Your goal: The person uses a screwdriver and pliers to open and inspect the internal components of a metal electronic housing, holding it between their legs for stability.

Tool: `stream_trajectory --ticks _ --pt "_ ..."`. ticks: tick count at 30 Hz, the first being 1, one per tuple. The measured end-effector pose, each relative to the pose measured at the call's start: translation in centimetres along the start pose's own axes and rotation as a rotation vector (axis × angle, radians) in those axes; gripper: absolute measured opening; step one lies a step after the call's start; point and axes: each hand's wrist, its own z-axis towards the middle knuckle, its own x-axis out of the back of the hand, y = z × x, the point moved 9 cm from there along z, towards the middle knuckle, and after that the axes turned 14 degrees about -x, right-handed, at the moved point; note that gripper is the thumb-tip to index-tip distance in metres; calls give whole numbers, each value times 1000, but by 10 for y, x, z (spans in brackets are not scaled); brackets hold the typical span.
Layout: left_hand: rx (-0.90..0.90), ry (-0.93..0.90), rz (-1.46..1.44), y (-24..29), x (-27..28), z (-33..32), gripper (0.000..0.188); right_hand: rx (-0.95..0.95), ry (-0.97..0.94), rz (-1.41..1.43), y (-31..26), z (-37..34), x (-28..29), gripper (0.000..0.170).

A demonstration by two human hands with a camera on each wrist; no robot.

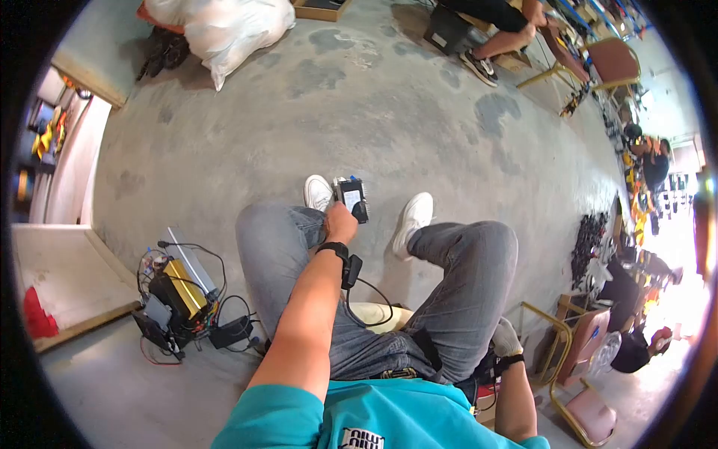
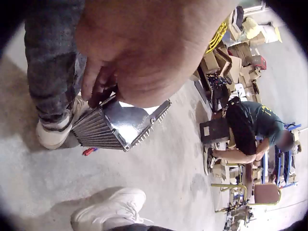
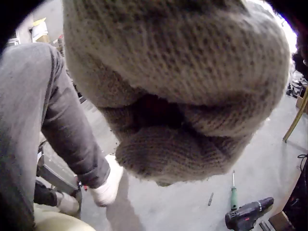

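My bare left hand (image 1: 340, 223) grips the near edge of a finned metal box (image 2: 131, 124), with its fingers curled over that edge. The box has a dark glossy top, and in the head view a pale label (image 1: 351, 197) shows on it. It is held between my two white shoes, near the left one (image 1: 318, 192). Beside my right knee hangs my right hand (image 1: 506, 338) in a knitted glove. Its fingers are loosely curled around a dark hollow (image 3: 156, 111), with no object showing there.
On the floor below the glove lie a power drill (image 3: 248, 212) and a green-handled screwdriver (image 3: 234, 197). To my left are wired electronics with a gold case (image 1: 185, 288). White bags (image 1: 232, 34) stand ahead; a seated person (image 2: 250, 127) is near chairs (image 1: 613, 61).
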Motion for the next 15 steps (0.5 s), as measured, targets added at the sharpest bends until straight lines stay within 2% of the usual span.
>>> stream_trajectory --ticks 3,4,5,6,7,10,11,13,14,15 --pt "-25 -2 41 -9 5 7 29 49 -16 27 20 29 0 30" --pt "37 2 36 -12 10 3 37 56 -7 -27 31 45 1 32" --pt "100 8 33 -13 15 1 46 62 0 -83 44 57 4 33" --pt "137 -44 49 -9 19 -1 74 16 26 -142 52 64 5 38" --pt "128 -54 74 -2 26 -2 74 4 13 -120 56 70 1 38" --pt "76 6 -9 11 42 -4 105 44 -19 -63 72 100 -8 42" --pt "69 -8 21 5 39 -3 105 132 -36 -131 77 117 -9 39" --pt "-241 157 88 21 49 4 104 -67 -74 -230 62 103 -20 38" --pt "-187 41 33 17 43 5 105 50 -53 -173 85 140 -21 39" --pt "-220 34 41 19 42 4 102 138 17 -267 74 137 -21 39"
